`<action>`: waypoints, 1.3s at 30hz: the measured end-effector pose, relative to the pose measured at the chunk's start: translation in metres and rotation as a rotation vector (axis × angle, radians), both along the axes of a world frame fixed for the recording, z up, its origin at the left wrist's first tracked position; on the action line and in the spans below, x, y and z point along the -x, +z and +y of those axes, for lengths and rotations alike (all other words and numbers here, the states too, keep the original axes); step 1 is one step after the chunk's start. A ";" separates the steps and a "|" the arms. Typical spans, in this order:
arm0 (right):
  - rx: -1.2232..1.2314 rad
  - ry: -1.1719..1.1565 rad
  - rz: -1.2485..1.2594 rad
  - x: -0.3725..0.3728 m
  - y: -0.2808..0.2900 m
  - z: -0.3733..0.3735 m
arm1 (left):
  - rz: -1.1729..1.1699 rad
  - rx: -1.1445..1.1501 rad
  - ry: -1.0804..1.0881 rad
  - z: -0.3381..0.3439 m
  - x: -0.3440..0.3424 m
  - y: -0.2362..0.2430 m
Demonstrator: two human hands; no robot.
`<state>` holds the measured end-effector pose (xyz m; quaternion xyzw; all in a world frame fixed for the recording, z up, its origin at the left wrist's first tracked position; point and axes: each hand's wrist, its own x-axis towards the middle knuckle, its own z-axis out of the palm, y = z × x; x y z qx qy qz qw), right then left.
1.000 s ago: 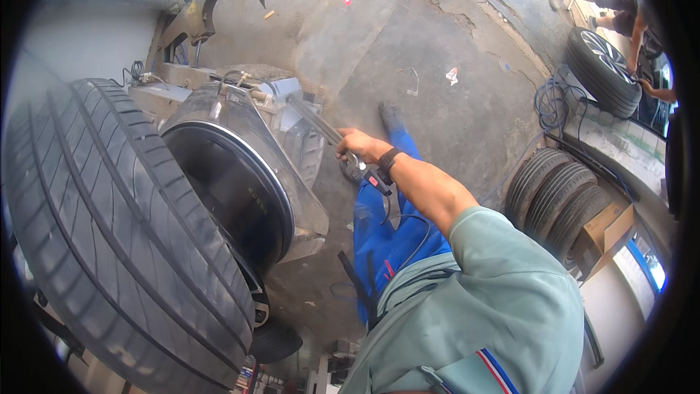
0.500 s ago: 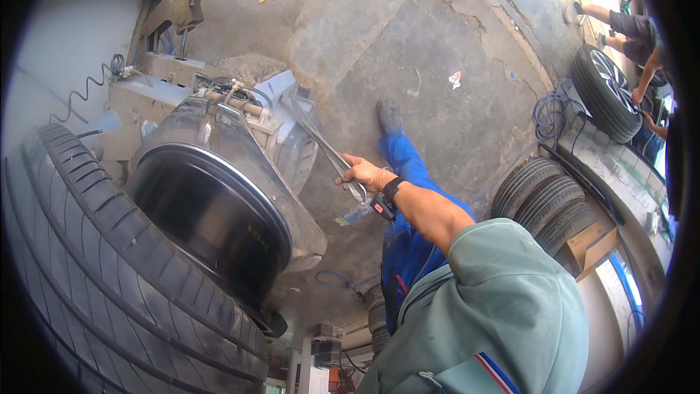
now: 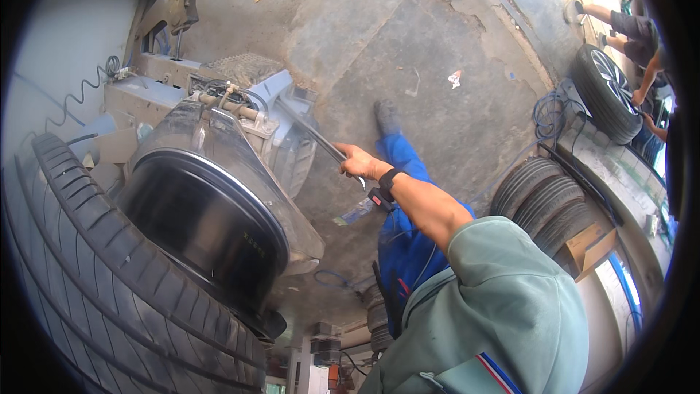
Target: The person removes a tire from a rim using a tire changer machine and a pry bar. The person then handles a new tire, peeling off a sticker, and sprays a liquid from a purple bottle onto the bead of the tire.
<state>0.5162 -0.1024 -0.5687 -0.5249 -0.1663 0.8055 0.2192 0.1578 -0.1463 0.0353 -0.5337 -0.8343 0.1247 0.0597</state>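
Observation:
My right hand, with a black watch on its wrist, is closed around a long metal tyre lever. The lever slants up and left to a pale grey block on the tyre machine; whether it touches the block I cannot tell. Its short lower end sticks out below my fist. Left of the hand lies a glossy black wheel rim with a bright lip. A large black tyre stands close beside the rim and fills the lower left. My left hand is out of sight.
Stacked tyres and an open cardboard box are at right. Further right, another person's hands are by a wheel. A coiled blue hose lies near. Litter dots the concrete floor.
My right hand has moved slightly up and left with the tyre lever, which was blurred before and is sharper now. The tyre's upper end sits a little lower in the picture.

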 end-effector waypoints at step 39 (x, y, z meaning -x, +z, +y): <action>-0.450 -0.070 0.180 0.077 0.353 -0.055 | -0.238 -0.121 -0.249 -0.038 -0.022 -0.028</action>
